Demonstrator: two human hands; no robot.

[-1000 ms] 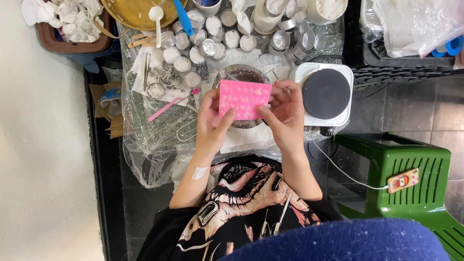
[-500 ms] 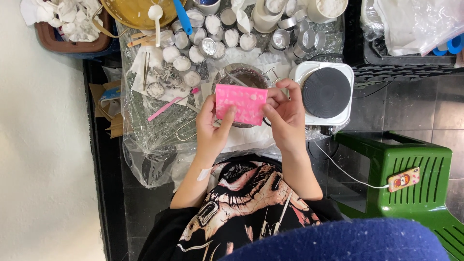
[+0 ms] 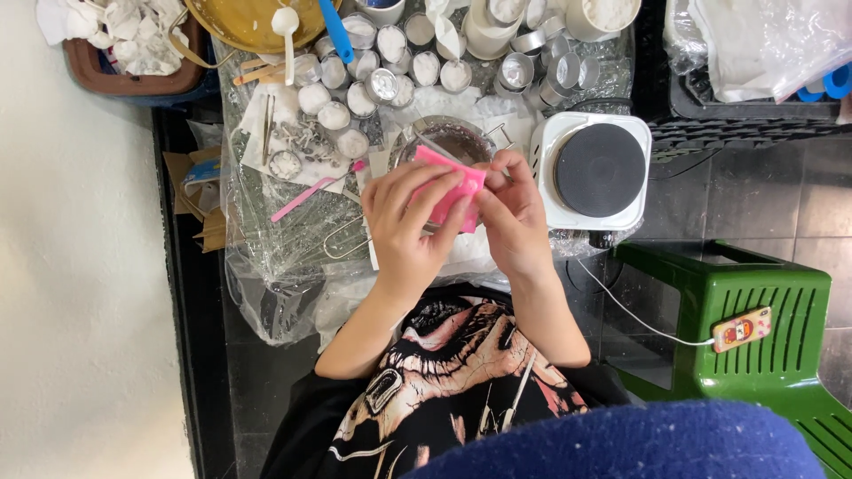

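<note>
A glass bowl (image 3: pixel 453 142) was noted directly beneath the hands, with a white hotplate (image 3: pixel 596 170) just beside it, small white-filled tins (image 3: pixel 390 44) behind and a pink stick (image 3: pixel 311 193) on the plastic-covered desk (image 3: pixel 266 239). The pink mould (image 3: pixel 448 191) was held over the bowl, closed between the left hand (image 3: pixel 410 226) and right hand (image 3: pixel 515 213). Compared with half a second earlier, it was seen tilted and largely hidden by fingers; only a bright pink corner showed.

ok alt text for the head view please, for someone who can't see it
Seen from above, a person's left hand and right hand bend a flexible pink mould over a small glass bowl, beside a white electric hotplate and rows of small metal cups of white wax.
</note>
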